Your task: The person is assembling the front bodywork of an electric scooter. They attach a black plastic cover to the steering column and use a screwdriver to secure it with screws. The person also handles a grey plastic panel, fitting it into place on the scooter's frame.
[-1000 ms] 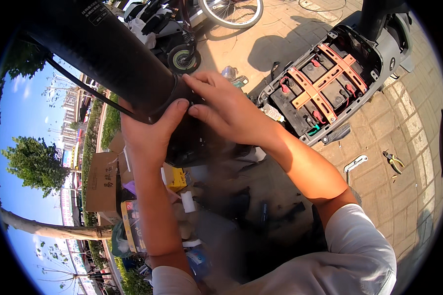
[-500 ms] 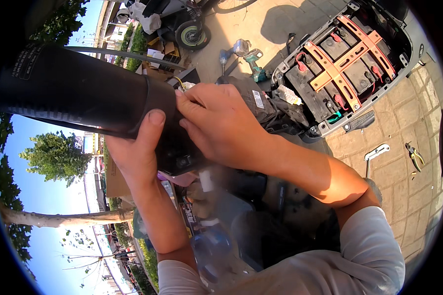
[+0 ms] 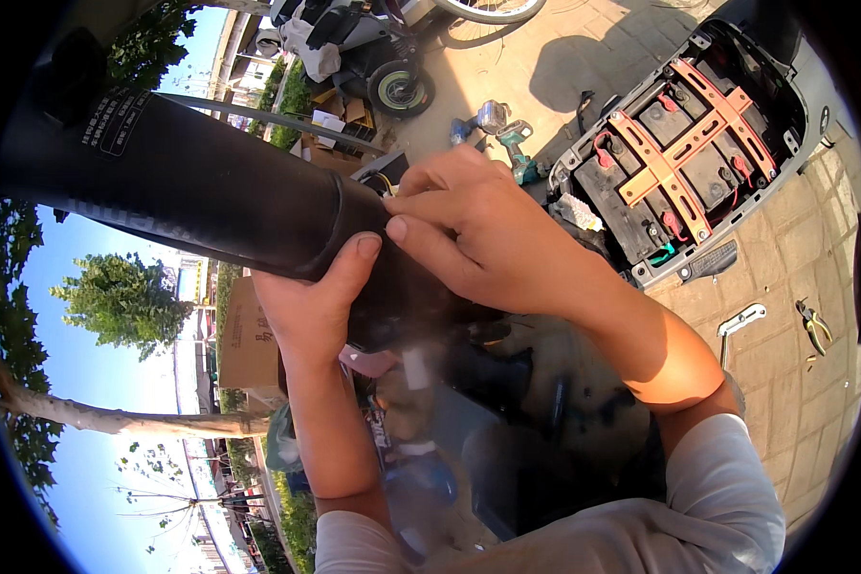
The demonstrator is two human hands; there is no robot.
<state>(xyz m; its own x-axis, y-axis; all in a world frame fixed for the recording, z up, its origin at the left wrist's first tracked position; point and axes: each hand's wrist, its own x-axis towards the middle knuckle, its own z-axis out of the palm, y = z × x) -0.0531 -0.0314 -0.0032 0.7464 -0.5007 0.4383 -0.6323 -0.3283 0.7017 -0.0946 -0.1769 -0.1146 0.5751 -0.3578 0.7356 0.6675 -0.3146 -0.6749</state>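
Left hand (image 3: 316,301) cupped under black tube (image 3: 191,187), thumb pressed on its collar edge. Right hand (image 3: 488,234) on top at the same joint, fingers together, tips pinching at the collar. Tube held up close, upper left. Open battery compartment (image 3: 684,153) on paving, upper right; pliers (image 3: 815,327) far right.

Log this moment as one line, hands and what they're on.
left hand: grips black tube end from below | right hand: fingertips on the tube end | behind: open battery tray, pliers on paving
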